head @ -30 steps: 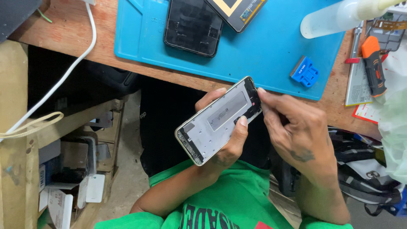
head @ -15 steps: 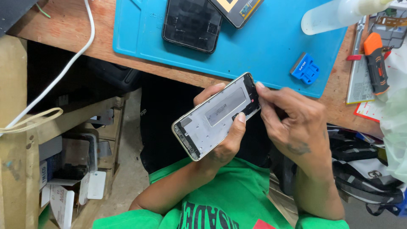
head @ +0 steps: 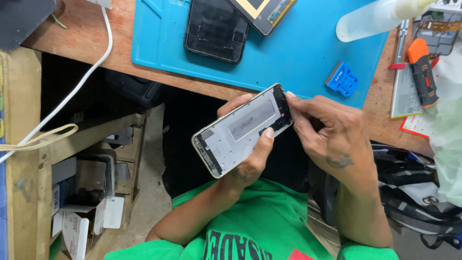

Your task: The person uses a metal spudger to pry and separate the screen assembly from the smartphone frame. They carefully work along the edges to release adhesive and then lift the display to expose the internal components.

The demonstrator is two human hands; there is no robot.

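— What lies about the person's hands?

— A wooden workbench (head: 120, 53) runs across the top, with a blue work mat (head: 298, 53) on it. On the mat lie a dark phone back panel (head: 216, 29), a second dark panel with a yellow-edged part (head: 264, 12) at the top edge, and a small blue scraper block (head: 342, 80). A clear plastic bottle (head: 373, 19) lies across the mat's right corner. Beyond the mat, an orange-and-black tool (head: 423, 72) rests on some papers, and a white cable (head: 86, 77) hangs off the bench on the left. Nothing stands between the camera and the hands.

— And where is the thing being worked on?

— The phone frame (head: 243, 130), open side up and showing its silvery inner plate, is held below the bench edge, above the person's lap and green shirt (head: 260, 226), tilted with its far end up to the right.

— How is it gripped?

— The left hand (head: 248, 159) cups it from beneath, thumb closed over the near long edge, fingers curling round the far side. The right hand (head: 327, 130) has its fingertips pinched together on the frame's upper right corner, touching the dark end strip there.
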